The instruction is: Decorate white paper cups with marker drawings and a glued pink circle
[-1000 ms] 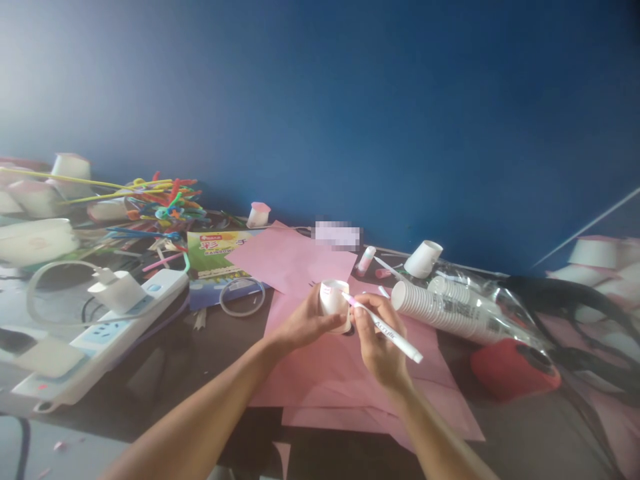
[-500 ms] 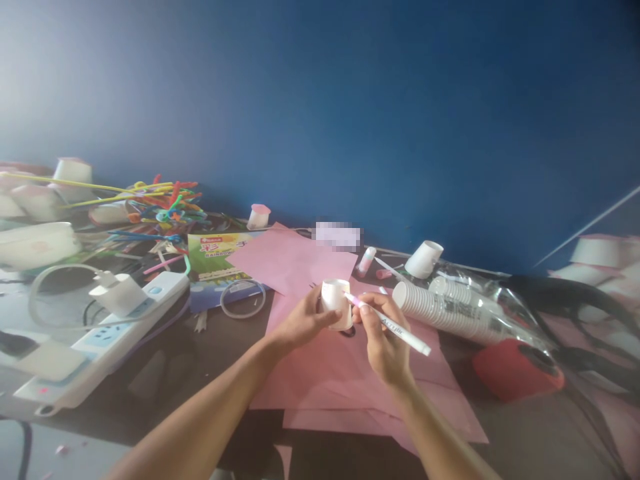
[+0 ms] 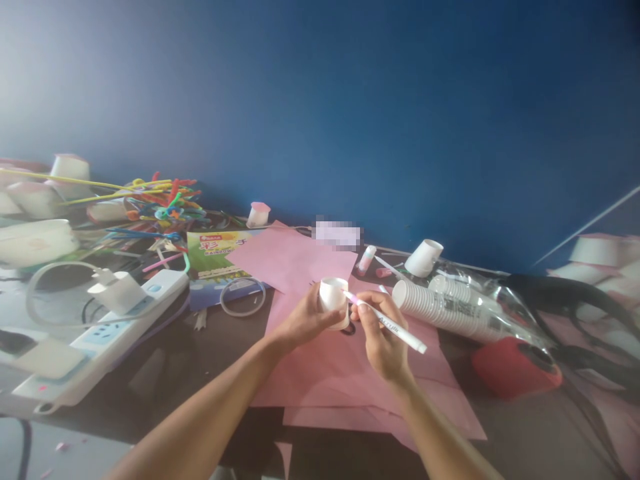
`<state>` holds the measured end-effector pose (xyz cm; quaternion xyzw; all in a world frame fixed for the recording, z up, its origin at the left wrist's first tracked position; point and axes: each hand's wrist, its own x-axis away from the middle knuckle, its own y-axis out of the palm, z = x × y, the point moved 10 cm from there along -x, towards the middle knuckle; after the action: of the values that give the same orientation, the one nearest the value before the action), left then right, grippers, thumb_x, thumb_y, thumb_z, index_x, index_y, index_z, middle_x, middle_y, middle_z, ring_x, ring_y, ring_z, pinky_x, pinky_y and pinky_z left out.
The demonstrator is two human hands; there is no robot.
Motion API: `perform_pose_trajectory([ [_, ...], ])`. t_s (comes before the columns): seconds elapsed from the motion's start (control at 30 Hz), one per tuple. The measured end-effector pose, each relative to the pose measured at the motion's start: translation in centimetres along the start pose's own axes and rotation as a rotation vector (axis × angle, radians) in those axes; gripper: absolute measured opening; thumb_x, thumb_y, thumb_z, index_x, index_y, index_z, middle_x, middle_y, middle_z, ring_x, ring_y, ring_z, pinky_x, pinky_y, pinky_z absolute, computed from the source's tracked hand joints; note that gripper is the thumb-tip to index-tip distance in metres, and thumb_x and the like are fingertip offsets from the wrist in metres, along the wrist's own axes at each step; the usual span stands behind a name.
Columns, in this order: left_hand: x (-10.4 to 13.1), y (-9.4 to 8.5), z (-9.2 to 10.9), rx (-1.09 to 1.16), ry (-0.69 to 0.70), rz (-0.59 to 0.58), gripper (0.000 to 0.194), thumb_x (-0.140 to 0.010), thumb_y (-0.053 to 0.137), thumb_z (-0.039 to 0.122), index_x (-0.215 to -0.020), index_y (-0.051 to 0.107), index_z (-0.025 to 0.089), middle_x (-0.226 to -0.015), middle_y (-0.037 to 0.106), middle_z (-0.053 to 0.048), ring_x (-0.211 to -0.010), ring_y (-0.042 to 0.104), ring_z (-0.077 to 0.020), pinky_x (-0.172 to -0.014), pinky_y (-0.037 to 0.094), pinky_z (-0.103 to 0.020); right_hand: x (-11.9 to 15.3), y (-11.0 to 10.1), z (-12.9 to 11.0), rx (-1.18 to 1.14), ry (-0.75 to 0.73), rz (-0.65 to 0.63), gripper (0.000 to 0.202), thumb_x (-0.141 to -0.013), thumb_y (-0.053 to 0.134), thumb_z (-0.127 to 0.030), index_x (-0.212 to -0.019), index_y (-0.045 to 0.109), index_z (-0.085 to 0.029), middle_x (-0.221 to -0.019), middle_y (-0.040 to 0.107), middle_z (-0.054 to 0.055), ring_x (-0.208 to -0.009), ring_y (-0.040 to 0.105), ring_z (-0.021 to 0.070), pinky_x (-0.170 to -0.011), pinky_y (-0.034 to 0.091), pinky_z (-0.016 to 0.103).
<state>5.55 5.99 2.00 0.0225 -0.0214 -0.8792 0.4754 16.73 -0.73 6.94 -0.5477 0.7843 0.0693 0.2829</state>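
A white paper cup (image 3: 332, 298) is gripped in my left hand (image 3: 309, 318), its fingers wrapped round the left side. My right hand (image 3: 384, 333) pinches a white acrylic marker (image 3: 397, 329) like a pen. The marker's pink tip end meets the cup near its upper right edge; I cannot tell whether it touches. Beneath both hands lie overlapping pink paper sheets (image 3: 310, 380). Just behind the cup, part of a dark object, perhaps scissors handles, shows on the paper.
A bagged stack of paper cups (image 3: 440, 309) and a red object (image 3: 515, 368) lie right. At left are a power strip (image 3: 113, 333), pipe cleaners (image 3: 167, 203) and a colourful paper pack (image 3: 215, 280). A glue stick (image 3: 367, 260) and a lone cup (image 3: 424, 258) stand behind.
The cup has turned slightly in my left hand, and a small dark mark at its rim no longer shows. My right hand and the marker have shifted a little left.
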Motion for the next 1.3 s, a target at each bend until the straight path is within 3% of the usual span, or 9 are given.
perform_pose_trajectory([
  [0.17,0.1,0.34,1.01,0.024,0.063,-0.028,0.043,-0.073,0.071,0.034,-0.107,0.054,0.015,-0.088,0.065,-0.005,-0.079,0.063,-0.0171,-0.068,0.048,-0.026,-0.07,0.17,0.07,-0.003,-0.007,-0.017,0.013,-0.09,0.051,-0.029,-0.095,0.057,-0.019,-0.079,0.061,0.001,-0.069,0.058,0.0134,-0.06,0.049,0.026],
  [0.83,-0.07,0.18,0.75,-0.037,0.081,-0.021,0.047,-0.074,0.068,0.04,-0.11,0.053,0.015,-0.094,0.066,-0.007,-0.082,0.063,-0.0197,-0.068,0.048,-0.028,-0.18,-0.11,-0.59,0.082,-0.067,0.027,0.01,-0.089,0.052,-0.026,-0.095,0.058,-0.02,-0.076,0.061,0.001,-0.068,0.059,0.013,-0.06,0.05,0.025],
  [1.3,0.09,0.41,1.11,-0.036,0.085,-0.041,0.039,-0.076,0.066,0.037,-0.106,0.054,0.015,-0.09,0.066,-0.005,-0.079,0.063,-0.0178,-0.067,0.048,-0.026,-0.17,-0.02,-0.7,0.086,-0.083,0.024,0.01,-0.089,0.052,-0.026,-0.094,0.057,-0.02,-0.076,0.06,0.001,-0.067,0.059,0.0128,-0.059,0.05,0.025],
])
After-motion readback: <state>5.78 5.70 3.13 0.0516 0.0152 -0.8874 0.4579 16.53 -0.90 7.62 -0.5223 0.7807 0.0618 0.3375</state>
